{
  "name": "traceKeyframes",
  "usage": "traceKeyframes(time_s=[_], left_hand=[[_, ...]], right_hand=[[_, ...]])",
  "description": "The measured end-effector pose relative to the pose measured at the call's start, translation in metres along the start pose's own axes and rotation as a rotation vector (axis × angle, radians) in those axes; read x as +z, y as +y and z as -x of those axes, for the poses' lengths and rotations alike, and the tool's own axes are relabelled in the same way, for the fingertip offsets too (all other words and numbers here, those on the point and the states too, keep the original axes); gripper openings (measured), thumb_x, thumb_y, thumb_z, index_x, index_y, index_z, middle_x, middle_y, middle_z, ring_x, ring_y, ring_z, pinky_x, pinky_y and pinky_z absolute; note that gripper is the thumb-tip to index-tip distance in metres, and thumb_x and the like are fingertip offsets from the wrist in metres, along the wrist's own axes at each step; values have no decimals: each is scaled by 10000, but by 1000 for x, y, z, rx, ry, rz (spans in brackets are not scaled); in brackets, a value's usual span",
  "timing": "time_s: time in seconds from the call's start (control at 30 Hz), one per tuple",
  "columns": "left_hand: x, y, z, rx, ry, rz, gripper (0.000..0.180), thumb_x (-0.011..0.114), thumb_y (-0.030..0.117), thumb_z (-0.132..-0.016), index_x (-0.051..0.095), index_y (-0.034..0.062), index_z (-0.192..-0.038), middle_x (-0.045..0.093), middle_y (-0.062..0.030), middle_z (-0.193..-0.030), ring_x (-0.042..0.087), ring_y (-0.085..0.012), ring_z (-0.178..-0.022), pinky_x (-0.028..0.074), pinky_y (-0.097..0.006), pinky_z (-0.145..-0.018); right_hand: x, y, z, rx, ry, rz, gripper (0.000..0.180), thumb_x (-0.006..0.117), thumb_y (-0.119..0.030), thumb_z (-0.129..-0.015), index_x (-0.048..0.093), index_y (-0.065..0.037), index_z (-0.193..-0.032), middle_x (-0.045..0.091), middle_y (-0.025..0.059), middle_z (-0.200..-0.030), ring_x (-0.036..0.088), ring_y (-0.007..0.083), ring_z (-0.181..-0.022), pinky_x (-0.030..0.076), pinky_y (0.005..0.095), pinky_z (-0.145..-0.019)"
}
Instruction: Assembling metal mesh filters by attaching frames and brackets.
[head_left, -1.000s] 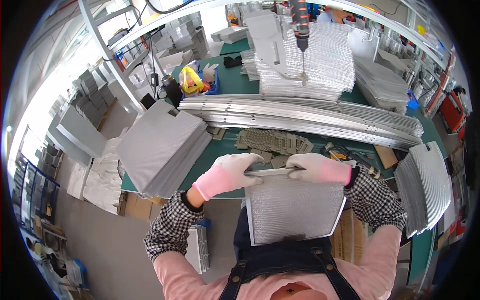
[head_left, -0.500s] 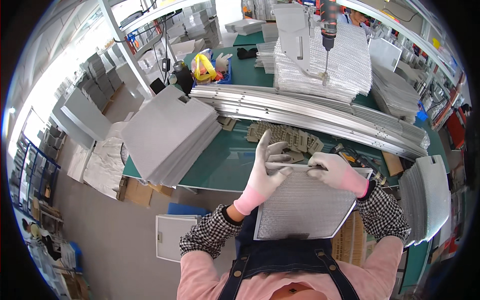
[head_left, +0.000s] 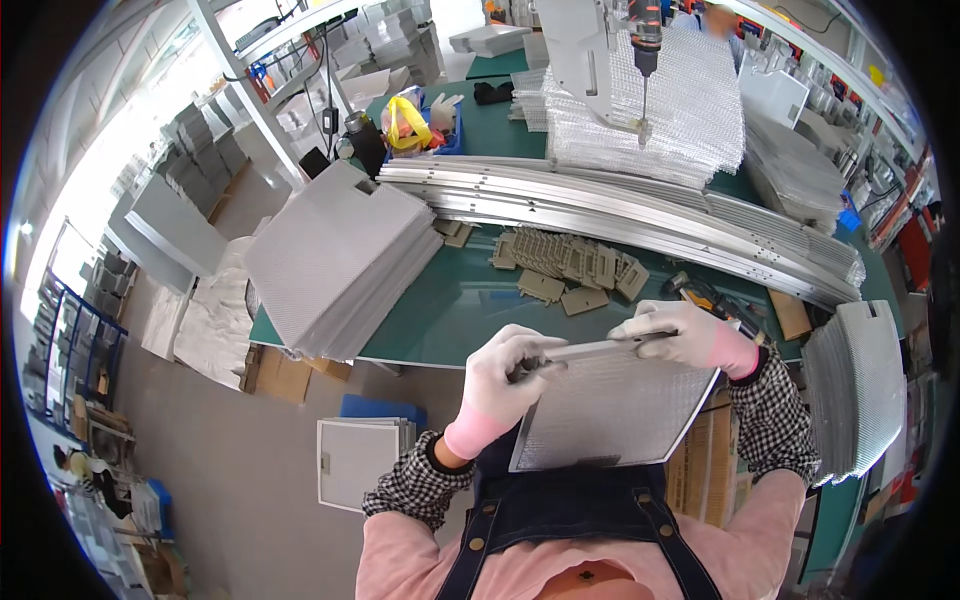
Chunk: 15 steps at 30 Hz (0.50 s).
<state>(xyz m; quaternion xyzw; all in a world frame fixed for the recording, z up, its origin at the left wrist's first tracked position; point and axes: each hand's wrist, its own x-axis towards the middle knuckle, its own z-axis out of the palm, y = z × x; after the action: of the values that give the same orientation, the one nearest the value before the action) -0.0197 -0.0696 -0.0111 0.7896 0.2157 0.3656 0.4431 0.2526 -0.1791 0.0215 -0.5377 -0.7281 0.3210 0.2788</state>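
A framed mesh filter panel (head_left: 615, 415) with a thin metal rim stands tilted against the front of my apron. My left hand (head_left: 503, 388), in a white glove with a pink cuff, has its fingers curled around the panel's upper left corner. My right hand (head_left: 682, 335), gloved the same way, grips the top edge toward the right corner. Its thumb is on the near side and its fingers lie over the rim. Beyond the panel, small beige flat pieces (head_left: 570, 265) lie in a row on the green table (head_left: 430, 315).
Stacked mesh sheets (head_left: 335, 255) stand at the left, with another stack (head_left: 855, 390) at the right. Long metal profiles (head_left: 610, 215) cross the table. A power drill (head_left: 705, 295) lies near my right hand; another drill (head_left: 645, 50) hangs above. Framed panels (head_left: 360, 460) rest low at the left.
My left hand's raised, spread fingers have curled around the panel's corner. The panel's top edge has come nearer to me and tilted, showing more of its rim. My right hand keeps its grip.
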Motion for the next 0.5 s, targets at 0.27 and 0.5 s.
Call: traceKeyframes(time_s=[0.27, 0.5], left_hand=[[-19, 25, 13, 1, -95, -59, 337, 729, -7, -796, 715, 30, -1132, 693, -46, -893, 603, -81, -703, 485, -228, -644], [-14, -11, 1, -67, 132, -69, 276, 715, 22, -844, 677, 15, -1117, 682, -40, -841, 547, -52, -646, 466, -210, -615]], right_hand=[[-13, -8, -17, 83, -246, -114, 415, 669, -69, -880, 647, -89, -1294, 619, 92, -1027, 607, 213, -999, 464, 318, -903], [20, 4, -45, -141, 91, 391, 329, 652, -298, -903, 665, -93, -1160, 667, 119, -875, 672, 272, -856, 527, 383, -763]])
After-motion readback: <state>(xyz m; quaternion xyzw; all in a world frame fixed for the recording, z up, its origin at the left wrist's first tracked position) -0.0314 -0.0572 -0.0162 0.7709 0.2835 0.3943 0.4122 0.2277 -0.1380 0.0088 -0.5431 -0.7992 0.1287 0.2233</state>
